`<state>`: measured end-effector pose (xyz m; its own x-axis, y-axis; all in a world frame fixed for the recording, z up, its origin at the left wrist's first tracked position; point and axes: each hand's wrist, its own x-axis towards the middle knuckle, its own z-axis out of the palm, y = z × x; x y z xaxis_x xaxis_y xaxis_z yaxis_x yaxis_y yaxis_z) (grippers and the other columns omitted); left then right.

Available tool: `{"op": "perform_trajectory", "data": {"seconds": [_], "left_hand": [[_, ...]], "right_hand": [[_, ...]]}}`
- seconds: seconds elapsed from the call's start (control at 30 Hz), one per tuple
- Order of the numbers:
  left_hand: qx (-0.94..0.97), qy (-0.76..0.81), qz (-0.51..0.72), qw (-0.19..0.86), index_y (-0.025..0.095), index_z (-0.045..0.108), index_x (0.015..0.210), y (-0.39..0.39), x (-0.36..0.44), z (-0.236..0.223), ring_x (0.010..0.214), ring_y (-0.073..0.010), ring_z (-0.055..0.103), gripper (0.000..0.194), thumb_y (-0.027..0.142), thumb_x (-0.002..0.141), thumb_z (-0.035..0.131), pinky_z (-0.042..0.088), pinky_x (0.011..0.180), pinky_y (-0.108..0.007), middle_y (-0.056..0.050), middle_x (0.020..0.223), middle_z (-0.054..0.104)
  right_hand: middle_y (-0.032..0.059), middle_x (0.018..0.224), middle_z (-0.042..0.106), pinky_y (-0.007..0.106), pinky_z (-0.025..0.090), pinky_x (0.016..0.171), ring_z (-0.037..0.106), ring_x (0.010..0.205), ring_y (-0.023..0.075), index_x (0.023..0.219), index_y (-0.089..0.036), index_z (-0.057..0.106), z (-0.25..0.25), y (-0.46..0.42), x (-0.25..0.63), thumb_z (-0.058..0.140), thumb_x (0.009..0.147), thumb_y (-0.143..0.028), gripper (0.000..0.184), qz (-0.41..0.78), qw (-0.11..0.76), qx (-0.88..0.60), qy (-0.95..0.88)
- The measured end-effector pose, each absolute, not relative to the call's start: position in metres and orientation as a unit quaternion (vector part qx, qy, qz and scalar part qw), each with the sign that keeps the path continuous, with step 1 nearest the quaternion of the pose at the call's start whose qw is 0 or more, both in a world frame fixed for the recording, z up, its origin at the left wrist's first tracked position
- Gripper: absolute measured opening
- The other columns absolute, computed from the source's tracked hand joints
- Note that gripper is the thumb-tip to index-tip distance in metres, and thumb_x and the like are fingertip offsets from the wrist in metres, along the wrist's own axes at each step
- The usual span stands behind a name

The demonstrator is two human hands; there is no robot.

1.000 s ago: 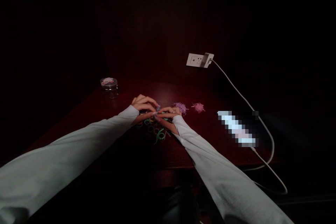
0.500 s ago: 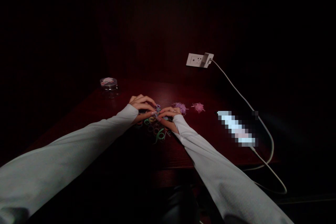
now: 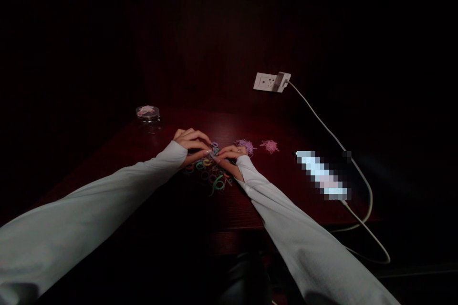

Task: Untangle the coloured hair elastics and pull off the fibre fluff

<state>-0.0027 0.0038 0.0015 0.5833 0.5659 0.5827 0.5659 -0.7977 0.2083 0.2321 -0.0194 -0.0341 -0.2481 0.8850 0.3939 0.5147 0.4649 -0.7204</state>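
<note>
Over a mixed heap of small coloured elastic bands (image 3: 217, 183), my two hands meet with their fingertips close together. My left hand (image 3: 192, 140) has thumb and forefinger brought together at the heap's upper edge. My right hand (image 3: 231, 155) pinches just beside it, thumb below and fingers above. Whatever is between the fingertips is too small and dark to name. A lilac band (image 3: 214, 145) shows just beyond the left fingertips. Beyond the right hand lie a purple pile of thin bands (image 3: 245, 146) and a pink pile of thin bands (image 3: 270, 146).
A round clear jar (image 3: 148, 114) with a pink-patterned lid stands at the back left of the dark red table (image 3: 229, 217). To the right lies a lit, blurred phone (image 3: 322, 175). Its white cable (image 3: 324, 126) loops past the table edge up to a wall socket (image 3: 265, 82).
My left hand has shifted slightly left, so the fingertips of both hands are a little farther apart. The right hand and the piles look almost unchanged.
</note>
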Motion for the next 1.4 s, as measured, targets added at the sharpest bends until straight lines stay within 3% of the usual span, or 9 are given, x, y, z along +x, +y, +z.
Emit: {"op": "perform_trajectory", "data": {"seconds": [0.63, 0.8, 1.4], "left_hand": [[0.889, 0.335, 0.312, 0.005, 0.022, 0.073, 0.087, 0.0025, 0.0006, 0.0021, 0.098, -0.0204, 0.060, 0.029, 0.041, 0.101, 0.055, 0.032, 0.093, -0.040, -0.003, 0.108, 0.074], [0.890, 0.339, 0.304, 0.013, 0.025, 0.073, 0.103, 0.0049, -0.0004, 0.0007, 0.103, -0.0216, 0.061, 0.023, 0.043, 0.100, 0.059, 0.032, 0.094, -0.039, -0.003, 0.112, 0.074], [0.866, 0.368, 0.339, 0.002, 0.022, 0.073, 0.088, 0.0049, -0.0010, 0.0007, 0.100, -0.0207, 0.064, 0.026, 0.035, 0.101, 0.055, 0.033, 0.096, -0.041, -0.003, 0.108, 0.074]], "right_hand": [[0.0021, 0.108, 0.075, 0.039, 0.039, 0.104, 0.053, 0.117, 0.0240, 0.090, -0.031, 0.083, -0.0333, -0.0180, 0.2335, 0.077, 0.088, -0.038, 0.010, 0.224, 0.405, -0.467, -0.753], [0.0021, 0.107, 0.075, 0.040, 0.038, 0.105, 0.052, 0.117, 0.0245, 0.090, -0.031, 0.083, -0.0322, -0.0202, 0.2327, 0.077, 0.088, -0.038, 0.011, 0.219, 0.404, -0.467, -0.755], [0.0011, 0.105, 0.077, 0.045, 0.031, 0.108, 0.054, 0.115, 0.0255, 0.087, -0.030, 0.082, -0.0326, -0.0167, 0.2294, 0.073, 0.090, -0.047, 0.019, 0.219, 0.381, -0.467, -0.767]]}}
